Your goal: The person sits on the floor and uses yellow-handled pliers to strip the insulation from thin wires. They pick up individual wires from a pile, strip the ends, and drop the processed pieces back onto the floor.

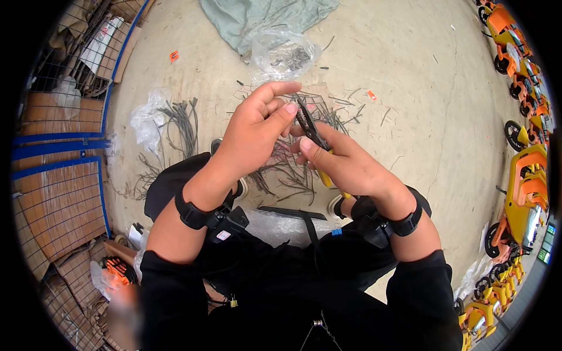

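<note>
My right hand point(345, 158) is wrapped round a pair of pliers point(314, 136) with dark jaws and yellow handles. The jaws point up and to the left, reaching close to the fingertips of my left hand point(256, 126). That hand has its thumb pressed against curled fingers while the index finger stretches out above them. Whatever it pinches, if anything, is too small or too hidden to name. Below both hands, a loose spread of dark cut wires point(287, 169) covers the floor between my feet.
A bundle of dark wires point(186, 126) lies left, beside crumpled clear plastic point(146, 120). Farther off, a clear bag point(284, 55) with small dark pieces sits against a green-grey sheet point(263, 20). Blue-framed mesh cages point(58, 140) holding cardboard stand left. Yellow-orange small bikes point(521, 181) line the right.
</note>
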`<action>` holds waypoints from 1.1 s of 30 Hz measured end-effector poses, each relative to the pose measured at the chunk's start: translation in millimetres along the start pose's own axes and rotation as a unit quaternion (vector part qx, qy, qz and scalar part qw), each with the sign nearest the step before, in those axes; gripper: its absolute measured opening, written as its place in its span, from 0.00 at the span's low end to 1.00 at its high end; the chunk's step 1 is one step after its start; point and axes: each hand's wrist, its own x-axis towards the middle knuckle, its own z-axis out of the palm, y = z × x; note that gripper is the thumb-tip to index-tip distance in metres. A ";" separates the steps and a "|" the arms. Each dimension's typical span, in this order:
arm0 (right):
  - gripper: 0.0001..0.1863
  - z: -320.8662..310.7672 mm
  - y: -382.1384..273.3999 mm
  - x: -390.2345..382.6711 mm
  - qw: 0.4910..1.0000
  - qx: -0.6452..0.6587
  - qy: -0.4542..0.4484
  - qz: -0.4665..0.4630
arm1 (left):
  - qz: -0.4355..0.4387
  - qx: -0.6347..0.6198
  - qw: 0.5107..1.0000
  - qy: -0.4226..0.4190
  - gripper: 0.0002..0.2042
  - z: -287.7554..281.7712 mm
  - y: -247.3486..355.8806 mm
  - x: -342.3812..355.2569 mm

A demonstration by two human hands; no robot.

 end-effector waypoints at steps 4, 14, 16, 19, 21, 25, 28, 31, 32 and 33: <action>0.26 -0.4 0.3 0.5 1.000 -0.002 0.000 0.011 | -0.002 -0.007 1.000 0.007 0.18 1.6 -0.2 0.3; 0.22 -1.6 -6.3 -1.6 0.999 0.015 -0.022 0.045 | -0.004 -0.016 1.000 0.008 0.18 3.2 -1.0 -0.6; 0.22 -1.9 -5.7 -1.7 0.999 0.016 -0.021 0.041 | -0.001 -0.014 1.000 0.003 0.18 3.6 -2.0 -0.3; 0.21 -2.5 -4.7 -1.8 0.999 0.018 -0.017 0.045 | -0.009 -0.038 0.999 -0.013 0.19 4.8 -0.4 -0.8; 0.21 -3.3 -4.6 -1.8 0.999 0.018 -0.017 0.046 | -0.021 -0.066 0.998 -0.010 0.21 5.1 0.7 -1.3; 0.21 -3.0 -9.5 -3.3 0.999 0.026 -0.022 0.042 | -0.025 -0.064 0.998 -0.012 0.23 3.0 -1.3 -0.2; 0.27 -2.6 -0.9 -1.9 1.000 0.013 -0.008 0.010 | -0.025 -0.052 0.998 -0.008 0.22 4.9 -1.1 -0.4; 0.27 -4.1 -1.7 -1.9 1.000 -0.008 -0.010 0.020 | -0.022 -0.045 0.999 -0.008 0.23 4.8 -2.8 0.1; 0.27 -3.3 -2.1 -2.2 1.000 -0.002 -0.005 0.018 | -0.020 -0.043 0.999 -0.008 0.23 4.9 -3.3 0.2; 0.27 -1.8 -2.6 -2.7 1.000 0.005 -0.001 0.016 | -0.018 -0.041 0.999 -0.007 0.22 5.2 -3.8 0.4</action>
